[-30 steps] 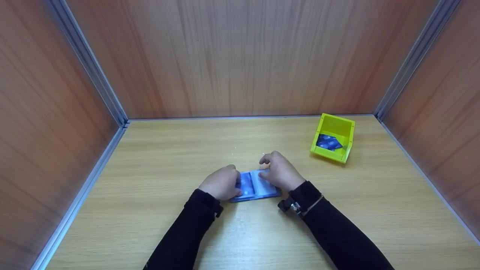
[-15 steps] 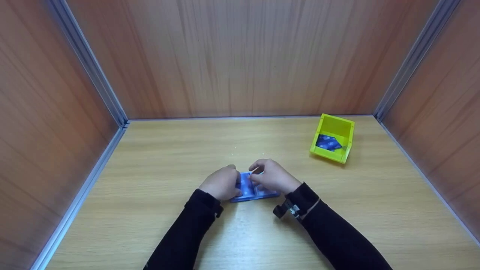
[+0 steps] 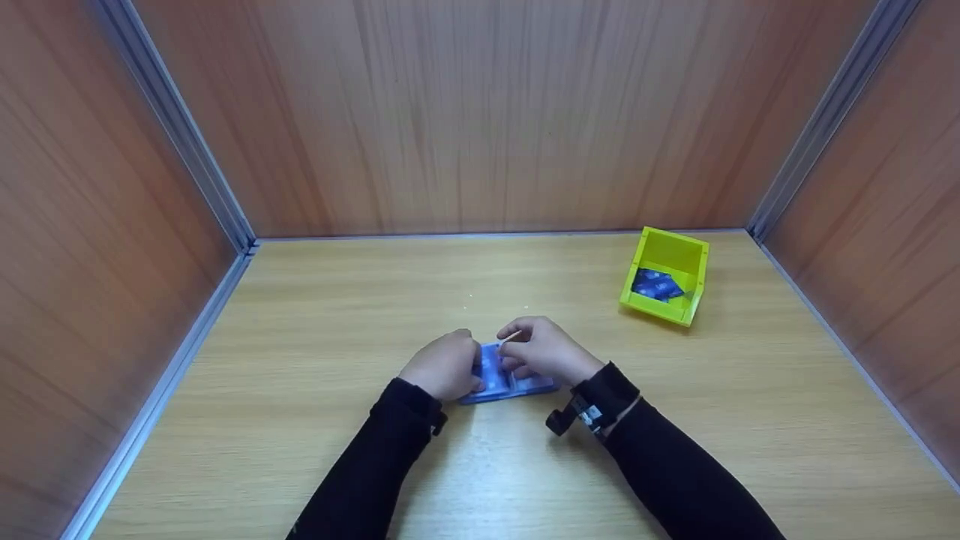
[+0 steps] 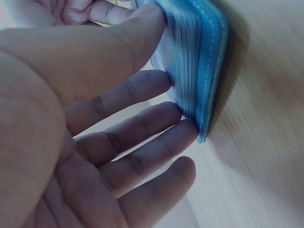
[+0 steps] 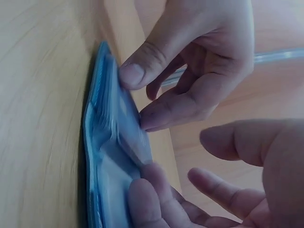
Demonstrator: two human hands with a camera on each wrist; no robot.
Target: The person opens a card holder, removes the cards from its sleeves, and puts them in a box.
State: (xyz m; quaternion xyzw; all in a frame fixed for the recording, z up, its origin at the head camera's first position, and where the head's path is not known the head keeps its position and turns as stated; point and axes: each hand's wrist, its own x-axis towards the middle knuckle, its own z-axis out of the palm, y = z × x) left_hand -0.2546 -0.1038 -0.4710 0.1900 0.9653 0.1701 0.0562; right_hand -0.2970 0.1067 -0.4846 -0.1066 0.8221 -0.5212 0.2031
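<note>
A blue card holder [image 3: 495, 375] with a stack of clear plastic sleeves [image 5: 114, 104] lies spread on the wooden table. My left hand [image 3: 442, 366] grips its left half. In the left wrist view, the left thumb [image 4: 147, 28] presses on the sleeves while several fingertips [image 4: 166, 111] touch their edge. Over the fold and right half is my right hand [image 3: 551, 351], loosely bent. The right wrist view has two of its fingertips [image 5: 145, 199] against the sleeves by the fold; its thumb and index finger stand apart from the holder with a gap between them.
A yellow-green bin [image 3: 694, 262] stands at the back right, holding a crumpled dark blue patterned piece [image 3: 655, 285]. A few tiny white specks [image 3: 470, 295] lie beyond the hands. Wood panels [image 3: 487, 120] enclose the table [image 3: 360, 300] at the back and sides.
Over the first half second my right hand moved left, from the holder's right half to the fold. It has barely moved since. The left hand stays in place on the card holder.
</note>
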